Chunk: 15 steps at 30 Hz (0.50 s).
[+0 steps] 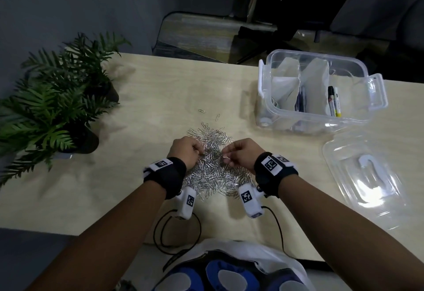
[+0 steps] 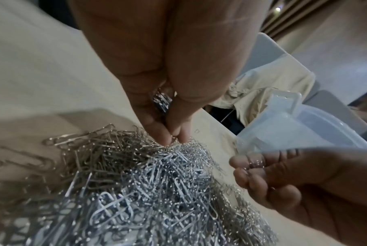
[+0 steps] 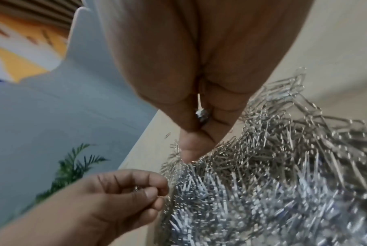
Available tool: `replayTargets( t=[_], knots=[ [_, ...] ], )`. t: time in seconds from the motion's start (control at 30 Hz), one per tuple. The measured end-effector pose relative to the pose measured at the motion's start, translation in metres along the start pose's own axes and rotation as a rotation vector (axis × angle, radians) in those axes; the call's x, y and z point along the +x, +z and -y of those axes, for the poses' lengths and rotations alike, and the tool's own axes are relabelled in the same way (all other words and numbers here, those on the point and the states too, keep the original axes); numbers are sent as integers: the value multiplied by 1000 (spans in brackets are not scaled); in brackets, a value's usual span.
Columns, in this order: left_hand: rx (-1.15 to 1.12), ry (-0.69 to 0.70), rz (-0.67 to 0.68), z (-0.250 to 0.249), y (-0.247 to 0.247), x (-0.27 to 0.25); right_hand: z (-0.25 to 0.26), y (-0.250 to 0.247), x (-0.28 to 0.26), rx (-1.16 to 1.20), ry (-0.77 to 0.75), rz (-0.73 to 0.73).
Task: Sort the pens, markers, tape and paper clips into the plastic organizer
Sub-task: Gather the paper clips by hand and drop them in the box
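A big heap of silver paper clips point(image 1: 213, 171) lies on the table in front of me. Both hands dig into its far side. My left hand point(image 1: 198, 151) pinches clips from the heap, with a small bunch point(image 2: 161, 101) tucked under its curled fingers. Beside it, my right hand point(image 1: 226, 156) also has its fingers curled round a few clips point(image 3: 201, 114), its fingertips point(image 3: 191, 153) touching the heap. The clear plastic organizer point(image 1: 314, 52) stands open at the back right, with markers point(image 1: 332, 103) in its right compartment and pens point(image 1: 301, 102) in the middle one.
The organizer's clear lid point(image 1: 364, 176) lies flat to the right of the heap. Two potted ferns point(image 1: 57, 97) stand at the table's left. A couple of stray clips point(image 1: 202, 111) lie beyond the heap. Wrist-camera cables point(image 1: 174, 233) hang near the front edge.
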<state>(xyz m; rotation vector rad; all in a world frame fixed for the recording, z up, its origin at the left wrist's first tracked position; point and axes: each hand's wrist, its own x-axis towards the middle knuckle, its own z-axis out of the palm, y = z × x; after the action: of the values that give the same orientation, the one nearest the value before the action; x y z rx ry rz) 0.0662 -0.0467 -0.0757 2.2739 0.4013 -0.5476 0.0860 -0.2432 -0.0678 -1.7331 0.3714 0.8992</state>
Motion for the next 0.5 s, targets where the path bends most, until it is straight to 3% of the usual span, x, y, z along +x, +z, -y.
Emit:
replayTargets(
  t=[0.23,0.5],
  knots=[
    [140,-1,6,-5,4,-2,7,8,9,-611,-120,-220],
    [372,91,8,-3,23,-3,-3,34,17,-918,-260,-220]
  ],
)
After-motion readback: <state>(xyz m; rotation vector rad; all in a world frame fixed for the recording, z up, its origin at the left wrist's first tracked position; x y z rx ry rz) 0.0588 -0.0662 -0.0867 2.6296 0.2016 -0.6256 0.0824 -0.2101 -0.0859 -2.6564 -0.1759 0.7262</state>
